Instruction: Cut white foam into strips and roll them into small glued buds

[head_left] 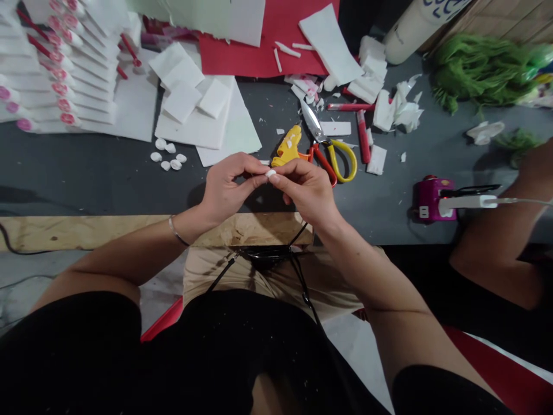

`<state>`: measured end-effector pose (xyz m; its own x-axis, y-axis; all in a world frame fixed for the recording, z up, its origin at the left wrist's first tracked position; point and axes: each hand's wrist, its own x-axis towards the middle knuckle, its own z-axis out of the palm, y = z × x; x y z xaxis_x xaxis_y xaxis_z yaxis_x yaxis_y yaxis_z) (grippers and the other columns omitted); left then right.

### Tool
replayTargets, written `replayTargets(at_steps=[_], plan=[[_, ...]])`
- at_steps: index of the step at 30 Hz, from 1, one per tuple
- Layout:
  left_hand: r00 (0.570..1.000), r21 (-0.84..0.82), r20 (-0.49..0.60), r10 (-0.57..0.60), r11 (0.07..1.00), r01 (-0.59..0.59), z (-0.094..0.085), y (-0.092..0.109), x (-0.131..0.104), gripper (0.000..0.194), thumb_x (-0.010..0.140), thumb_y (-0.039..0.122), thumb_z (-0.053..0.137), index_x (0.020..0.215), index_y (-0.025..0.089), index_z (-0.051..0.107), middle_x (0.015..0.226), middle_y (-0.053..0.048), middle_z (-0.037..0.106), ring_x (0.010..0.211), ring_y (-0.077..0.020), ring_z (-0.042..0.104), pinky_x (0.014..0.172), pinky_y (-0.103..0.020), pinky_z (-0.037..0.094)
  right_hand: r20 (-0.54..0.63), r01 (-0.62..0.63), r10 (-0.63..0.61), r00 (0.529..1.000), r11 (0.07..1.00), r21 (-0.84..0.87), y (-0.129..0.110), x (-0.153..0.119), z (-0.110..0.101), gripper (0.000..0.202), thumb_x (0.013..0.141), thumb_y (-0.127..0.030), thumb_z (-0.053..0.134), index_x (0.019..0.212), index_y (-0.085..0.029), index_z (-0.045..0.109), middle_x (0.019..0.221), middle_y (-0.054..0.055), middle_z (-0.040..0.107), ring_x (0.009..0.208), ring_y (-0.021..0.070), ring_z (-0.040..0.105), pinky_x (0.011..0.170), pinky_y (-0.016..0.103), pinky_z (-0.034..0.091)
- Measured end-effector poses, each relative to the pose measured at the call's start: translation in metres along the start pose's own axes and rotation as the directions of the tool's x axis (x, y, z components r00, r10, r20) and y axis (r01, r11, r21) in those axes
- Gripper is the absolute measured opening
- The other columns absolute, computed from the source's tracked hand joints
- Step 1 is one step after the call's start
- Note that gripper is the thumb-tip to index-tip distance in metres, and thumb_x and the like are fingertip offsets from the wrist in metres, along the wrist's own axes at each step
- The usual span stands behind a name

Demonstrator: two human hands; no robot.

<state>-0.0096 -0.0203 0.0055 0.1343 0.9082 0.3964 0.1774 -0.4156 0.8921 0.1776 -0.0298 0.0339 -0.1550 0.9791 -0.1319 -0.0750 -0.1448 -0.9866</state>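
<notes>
Between my fingertips is a small white piece [270, 173], perhaps rolled paper or foam. My left hand [231, 185] pinches it from one side, thumb against index finger. From the other side my right hand [305, 187] grips it with thumb and index finger. Both hands are above the dark table near its front edge. Just behind them lie a yellow glue gun [288, 148], partly hidden by my right hand, and scissors [317, 127] with one yellow and one red handle. Several small white rounded pieces [168, 154] lie to the left of my left hand.
White sheets [190, 124] and square pieces lie at the back left, near rows of pink-centred white rolls [63, 75]. Red paper [242, 57] is behind. At the right are a purple power adapter [434, 199], green yarn [481, 66], a bottle [410, 31] and another person's arm [503, 222].
</notes>
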Motion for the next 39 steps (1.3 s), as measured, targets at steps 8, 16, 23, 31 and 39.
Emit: replayTargets(at_steps=[8,16,23,31,39], plan=[[0.987,-0.157,-0.002,-0.16,0.975,0.158,0.003,0.005,0.002,0.049,0.083,0.069,0.084,0.082,0.02,0.075,0.078,-0.001,0.075,0.071,-0.0112,0.067,0.066,-0.026,0.055,-0.083,0.113,-0.114,0.99,0.993,-0.026,0.007,0.002,0.005,0.049,0.071,-0.068,0.095,0.082,-0.023,0.079,0.073,-0.004,0.072,0.047,0.0041,0.048,0.039,0.02,0.04],[0.95,-0.225,0.113,-0.29,0.924,0.309,0.001,-0.001,0.007,0.057,0.079,0.075,0.084,0.079,0.02,0.068,0.065,0.004,0.066,0.054,-0.0073,0.056,0.053,-0.022,0.048,-0.025,0.042,-0.043,0.999,0.998,-0.05,0.008,0.008,0.001,0.058,0.071,-0.076,0.09,0.093,-0.023,0.079,0.078,-0.001,0.072,0.064,0.011,0.063,0.042,0.02,0.045],[0.943,-0.187,0.19,-0.272,0.933,0.307,-0.001,-0.005,0.008,0.056,0.088,0.076,0.075,0.087,0.02,0.071,0.074,-0.001,0.073,0.061,-0.0107,0.066,0.055,-0.025,0.054,-0.017,-0.016,0.015,1.0,0.998,-0.059,0.001,0.007,-0.004,0.048,0.074,-0.066,0.093,0.088,-0.024,0.075,0.076,-0.001,0.067,0.061,0.0107,0.055,0.043,0.022,0.045],[0.942,-0.151,0.208,-0.262,0.943,0.295,0.001,-0.014,0.006,0.056,0.09,0.078,0.069,0.085,0.022,0.066,0.07,0.001,0.068,0.059,-0.0109,0.064,0.055,-0.026,0.056,0.057,-0.152,0.148,0.987,0.985,0.078,-0.001,0.012,-0.004,0.06,0.058,-0.068,0.1,0.084,-0.021,0.073,0.079,0.0,0.068,0.067,0.0106,0.058,0.042,0.019,0.041],[0.984,0.079,0.172,-0.055,0.996,0.041,-0.011,-0.003,0.009,0.053,0.091,0.078,0.07,0.116,0.032,0.078,0.106,-0.004,0.075,0.097,-0.0192,0.076,0.078,-0.035,0.064,0.176,-0.253,0.22,0.959,0.947,0.197,-0.002,0.014,-0.005,0.058,0.06,-0.06,0.103,0.082,-0.016,0.072,0.072,-0.001,0.066,0.061,0.0069,0.055,0.038,0.014,0.037]])
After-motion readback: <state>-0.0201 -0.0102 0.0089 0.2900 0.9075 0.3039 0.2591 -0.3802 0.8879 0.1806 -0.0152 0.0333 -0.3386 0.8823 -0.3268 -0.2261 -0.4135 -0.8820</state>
